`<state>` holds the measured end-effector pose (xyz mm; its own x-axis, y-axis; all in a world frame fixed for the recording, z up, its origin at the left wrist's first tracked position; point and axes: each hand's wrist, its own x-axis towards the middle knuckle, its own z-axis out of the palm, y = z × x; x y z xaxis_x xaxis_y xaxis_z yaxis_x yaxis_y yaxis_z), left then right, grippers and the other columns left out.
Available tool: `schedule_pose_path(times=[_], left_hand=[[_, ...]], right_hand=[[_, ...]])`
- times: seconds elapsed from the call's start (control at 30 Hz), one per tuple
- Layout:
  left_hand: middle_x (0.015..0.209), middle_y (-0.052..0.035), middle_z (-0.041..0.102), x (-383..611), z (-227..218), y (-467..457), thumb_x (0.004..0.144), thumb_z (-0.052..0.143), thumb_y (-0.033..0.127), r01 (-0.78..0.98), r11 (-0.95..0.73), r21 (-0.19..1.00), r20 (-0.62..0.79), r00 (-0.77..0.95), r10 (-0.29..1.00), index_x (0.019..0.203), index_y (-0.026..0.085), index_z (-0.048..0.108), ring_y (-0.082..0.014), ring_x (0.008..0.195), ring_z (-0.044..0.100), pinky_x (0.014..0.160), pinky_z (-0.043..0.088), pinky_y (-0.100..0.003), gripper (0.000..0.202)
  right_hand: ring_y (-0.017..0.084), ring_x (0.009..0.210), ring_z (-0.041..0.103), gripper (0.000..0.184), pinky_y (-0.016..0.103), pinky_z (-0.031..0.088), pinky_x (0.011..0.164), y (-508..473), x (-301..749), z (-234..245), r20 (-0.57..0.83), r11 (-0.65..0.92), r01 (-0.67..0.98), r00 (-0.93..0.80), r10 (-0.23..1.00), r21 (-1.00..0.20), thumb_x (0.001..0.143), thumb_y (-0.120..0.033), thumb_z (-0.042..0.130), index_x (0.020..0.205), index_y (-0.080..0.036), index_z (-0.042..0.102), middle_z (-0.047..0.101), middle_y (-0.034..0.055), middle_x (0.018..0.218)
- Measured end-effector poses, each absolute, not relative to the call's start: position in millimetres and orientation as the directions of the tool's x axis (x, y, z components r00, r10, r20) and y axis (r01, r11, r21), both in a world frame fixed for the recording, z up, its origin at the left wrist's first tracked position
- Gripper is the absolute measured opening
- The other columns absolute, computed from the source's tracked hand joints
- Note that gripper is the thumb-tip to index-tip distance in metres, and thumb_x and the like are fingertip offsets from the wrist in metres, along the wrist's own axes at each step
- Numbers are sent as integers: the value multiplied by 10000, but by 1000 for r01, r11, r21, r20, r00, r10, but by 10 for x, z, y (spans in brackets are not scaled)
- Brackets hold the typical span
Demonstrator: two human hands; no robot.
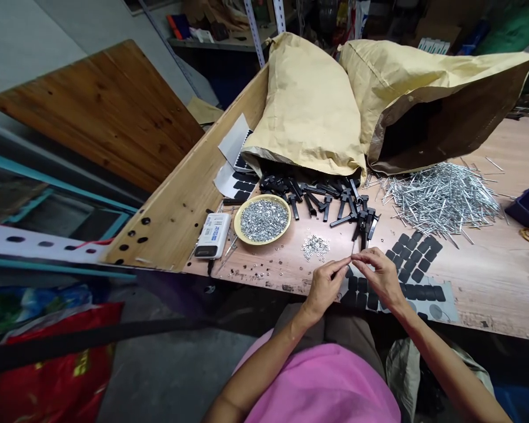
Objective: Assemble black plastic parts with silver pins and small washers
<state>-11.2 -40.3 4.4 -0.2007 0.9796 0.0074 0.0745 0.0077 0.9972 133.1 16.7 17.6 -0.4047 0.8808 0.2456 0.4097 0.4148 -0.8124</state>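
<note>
The person is pinching at the near edge of the table (498, 294), left hand (322, 288) and right hand (379, 275) both narrow, fingertips touching. Between them they are apparently holding a small piece (351, 259) (thin and pale, too tiny to name for sure). It is sitting just nearer than the black plastic parts (321, 197), which are lying in a loose pile toward the far side. Step in hand looks like close fingertip work on that piece, probably fitting or adjusting; can't tell how far along it is.

Supplies are lying all round: a yellow bowl (237, 225) holding metal bits (264, 221) on the left, a small heap of nuts (315, 248) just left of the fingers, metal rods (443, 197) spilling on the far right, black pads (417, 257) near the right hand. Two paper bags (311, 106) are leaning at the far side.

Next move is likely calling for a steady pinch from both hands, one side holding firm while the other is making a fine adjustment, and for not dropping the piece among the clutter.
</note>
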Motion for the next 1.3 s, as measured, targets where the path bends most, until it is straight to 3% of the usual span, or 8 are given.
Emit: schedule_pose_path(times=[0.1,0.17,0.27,0.43,0.73,0.87,1.1,1.3], left_hand=[[708,-37,676,-129,77,-385,762,640,385,-168,187,968,-204,-88,975,1035,161,715,-120,605,579,568,483,-238,360],[542,35,542,-148,113,-382,711,679,446,-302,337,892,-343,36,939,1089,125,683,-49,429,414,415,340,-178,495],[489,92,416,-195,174,-370,627,727,515,-396,460,795,-424,179,888,1066,88,673,6,355,238,362,161,-154,615],[491,98,399,-255,230,-316,585,741,549,-366,540,758,-438,329,837,1013,94,682,15,343,199,357,114,-158,628],[529,98,383,-176,180,-267,600,737,549,-397,488,777,-406,276,871,1140,107,646,16,357,184,363,89,-169,704],[530,98,371,-170,198,-262,606,728,556,-393,483,782,-406,266,874,1134,97,651,13,361,186,361,84,-174,703],[524,97,356,-132,194,-259,598,739,547,-389,464,796,-410,217,886,1121,81,655,8,380,204,372,96,-171,705],[524,102,368,-108,163,-279,589,743,547,-425,489,762,-418,255,872,1148,112,638,10,367,183,368,90,-168,717]], right_hand=[[160,702,626,285,272,515,611,240,1386,185,154,325,329,-451,879,-887,843,-455,578,922,-229,733,655,48,778],[159,702,626,302,273,515,620,285,1422,195,128,304,298,-490,862,-905,828,-484,591,912,-236,741,659,51,776],[160,690,630,298,279,517,626,332,1462,232,133,321,267,-543,829,-909,815,-499,600,838,-241,747,671,52,752],[152,638,627,289,277,510,598,322,1473,305,134,314,239,-561,817,-919,806,-488,614,763,-224,725,669,44,704],[141,576,608,415,279,516,575,226,1402,278,-121,-50,219,-325,938,-974,729,-580,631,787,-172,677,637,17,638],[140,602,599,369,279,511,599,194,1381,275,-73,-2,235,-293,953,-972,751,-536,632,788,-174,685,643,25,683],[160,702,616,263,281,502,633,127,1375,274,135,205,293,-242,961,-934,813,-453,598,796,-216,712,661,44,779],[157,709,629,272,282,519,648,217,1470,257,23,112,245,-336,941,-963,754,-479,661,788,-215,712,673,40,804]])
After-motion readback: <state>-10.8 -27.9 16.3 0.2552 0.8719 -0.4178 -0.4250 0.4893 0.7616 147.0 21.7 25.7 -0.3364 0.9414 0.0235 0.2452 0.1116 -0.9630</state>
